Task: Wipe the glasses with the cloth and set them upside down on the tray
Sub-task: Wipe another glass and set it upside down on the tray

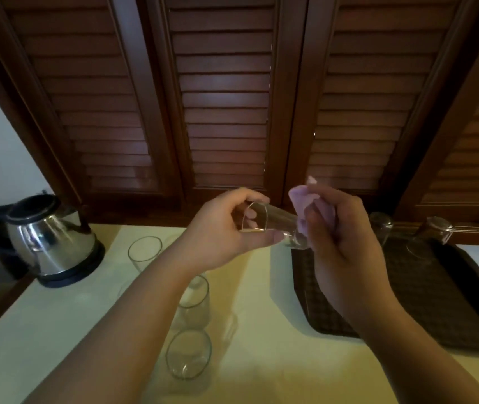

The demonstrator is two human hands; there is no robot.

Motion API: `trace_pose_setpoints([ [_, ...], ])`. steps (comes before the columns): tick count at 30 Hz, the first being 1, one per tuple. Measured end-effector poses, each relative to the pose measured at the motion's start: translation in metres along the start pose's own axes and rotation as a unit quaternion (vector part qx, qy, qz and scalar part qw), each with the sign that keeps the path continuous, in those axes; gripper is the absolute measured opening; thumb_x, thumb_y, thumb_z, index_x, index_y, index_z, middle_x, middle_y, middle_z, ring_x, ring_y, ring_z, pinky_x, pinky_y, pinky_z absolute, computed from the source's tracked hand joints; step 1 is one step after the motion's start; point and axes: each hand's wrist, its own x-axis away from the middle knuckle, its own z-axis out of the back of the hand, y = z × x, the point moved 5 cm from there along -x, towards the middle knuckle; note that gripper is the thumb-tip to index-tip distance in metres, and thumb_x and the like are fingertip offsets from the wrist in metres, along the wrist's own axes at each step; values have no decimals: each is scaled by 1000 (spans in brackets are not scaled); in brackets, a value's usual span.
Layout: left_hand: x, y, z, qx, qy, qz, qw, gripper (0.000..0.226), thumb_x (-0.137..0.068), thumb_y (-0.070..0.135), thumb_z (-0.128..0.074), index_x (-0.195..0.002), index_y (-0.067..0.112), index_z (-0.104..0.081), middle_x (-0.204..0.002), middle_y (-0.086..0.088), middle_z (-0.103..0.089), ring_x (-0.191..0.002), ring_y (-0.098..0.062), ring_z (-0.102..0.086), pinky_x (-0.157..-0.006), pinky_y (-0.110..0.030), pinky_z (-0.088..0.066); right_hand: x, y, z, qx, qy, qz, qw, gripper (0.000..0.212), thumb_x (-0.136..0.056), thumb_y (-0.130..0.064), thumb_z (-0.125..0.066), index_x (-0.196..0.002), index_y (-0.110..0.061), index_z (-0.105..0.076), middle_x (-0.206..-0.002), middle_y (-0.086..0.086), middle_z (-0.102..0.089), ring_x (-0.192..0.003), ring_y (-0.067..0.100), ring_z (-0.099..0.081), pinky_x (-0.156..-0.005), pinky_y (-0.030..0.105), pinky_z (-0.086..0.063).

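My left hand [226, 228] grips a clear glass [273, 224] near its rim and holds it on its side above the table. My right hand [346, 243] holds a pink cloth [305, 202] bunched against the glass's base end. A dark woven tray [424, 293] lies on the right of the table. Two glasses stand upside down at the tray's far edge, one [381, 225] left of the other [433, 231]. Three upright glasses wait on the table: one [144, 252] at the back, one [194, 298] partly behind my left forearm, one [188, 354] nearest me.
A steel electric kettle [49, 240] stands on its black base at the table's back left. The pale table [57, 330] ends at dark wooden louvred doors [226, 97] behind it. A white surface edge shows beyond the tray at the right.
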Motion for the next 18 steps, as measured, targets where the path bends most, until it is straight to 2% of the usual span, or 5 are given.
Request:
trace_pose_setpoints([
  [2,15,18,4,49,31,-42,997,56,-68,49,-101,-118,47,-74,-102,15,-74,-94,-6,-73,-87,-30,-61,-13,-18,-3,93,-45,133,986,33,-107,-22,-55,-140,-18,-59,-129,-7,-59,-113,-2,-58,-94,12,-47],
  [5,31,33,11,87,72,-67,991,61,-71,44,-103,-124,40,-75,-112,9,-78,-104,-11,-75,-89,-31,-62,-31,-26,-8,191,-105,220,951,37,-109,-23,-51,-143,-15,-60,-132,-3,-61,-113,8,-60,-94,23,-54],
  [9,46,37,20,127,124,-72,981,66,-66,38,-101,-126,37,-76,-116,-1,-75,-106,-16,-75,-78,-24,-65,-53,-36,7,131,-70,175,973,28,-109,-31,-47,-130,-27,-66,-118,-20,-59,-109,-2,-61,-89,20,-56],
  [14,48,38,25,131,141,-86,978,56,-73,38,-102,-122,41,-75,-116,1,-79,-108,-23,-78,-85,-41,-68,-28,-67,-14,140,-127,301,935,34,-106,-15,-51,-134,-8,-68,-134,7,-67,-127,23,-62,-107,34,-52],
  [18,53,41,28,101,151,-105,978,67,-68,47,-102,-127,53,-72,-118,9,-75,-112,-15,-76,-84,-29,-67,-59,-51,-3,150,-120,208,959,27,-109,-19,-48,-127,-23,-67,-116,-13,-64,-108,0,-62,-87,13,-49],
])
